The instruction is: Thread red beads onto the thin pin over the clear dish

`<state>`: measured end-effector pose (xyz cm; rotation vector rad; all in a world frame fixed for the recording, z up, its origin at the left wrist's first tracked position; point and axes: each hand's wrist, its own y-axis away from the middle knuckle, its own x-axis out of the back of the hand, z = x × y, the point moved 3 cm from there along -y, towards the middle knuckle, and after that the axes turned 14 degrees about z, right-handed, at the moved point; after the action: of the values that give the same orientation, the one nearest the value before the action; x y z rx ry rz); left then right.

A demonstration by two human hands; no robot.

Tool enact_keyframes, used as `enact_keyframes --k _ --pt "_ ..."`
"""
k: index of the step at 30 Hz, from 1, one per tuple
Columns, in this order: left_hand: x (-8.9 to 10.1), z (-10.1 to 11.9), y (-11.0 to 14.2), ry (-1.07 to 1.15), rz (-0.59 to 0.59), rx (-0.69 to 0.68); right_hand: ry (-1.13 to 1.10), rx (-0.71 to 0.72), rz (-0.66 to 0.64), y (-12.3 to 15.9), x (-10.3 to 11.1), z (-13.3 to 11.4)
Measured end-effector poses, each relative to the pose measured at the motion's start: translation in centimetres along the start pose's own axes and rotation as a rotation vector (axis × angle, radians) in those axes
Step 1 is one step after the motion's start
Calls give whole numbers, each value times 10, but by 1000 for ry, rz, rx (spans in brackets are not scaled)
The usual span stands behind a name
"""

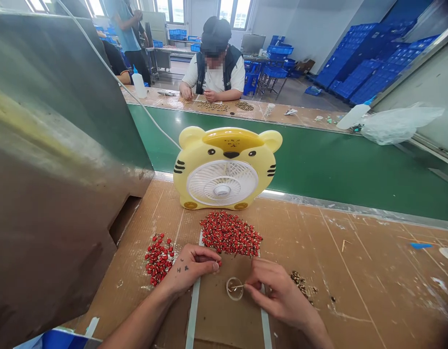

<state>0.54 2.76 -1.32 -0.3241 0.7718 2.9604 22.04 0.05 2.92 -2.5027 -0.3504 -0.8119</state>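
Note:
My left hand (pixel 193 266) is closed in a pinch on a small red bead (pixel 219 263), most of it hidden by the fingertips. Between the thumb and fingers of my right hand (pixel 277 286) is a thin pale stick (pixel 239 286), its tip inside a small clear round dish (pixel 229 295). Beyond both hands lies a heap of small red pieces with pale ends (pixel 229 233). To the left of my left hand sits a pile of red beads with dark stems (pixel 158 261). Small brassy pieces (pixel 299 282) lie partly behind my right hand.
A yellow animal-faced fan (pixel 224 145) stands behind the red heap, near a green partition (pixel 318 165). A large metal box (pixel 56 160) blocks the left side. Across the partition a person (pixel 218 68) handles small pieces. A blue scrap (pixel 421 245) lies at right.

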Motion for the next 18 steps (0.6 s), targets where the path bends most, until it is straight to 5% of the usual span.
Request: enact_keyframes --k 6,18 --pt "-1 -1 -1 29 -21 -1 109 123 -28 2 -16 -2" --pt "-1 -1 1 57 -37 15 -1 42 -32 3 -8 1"
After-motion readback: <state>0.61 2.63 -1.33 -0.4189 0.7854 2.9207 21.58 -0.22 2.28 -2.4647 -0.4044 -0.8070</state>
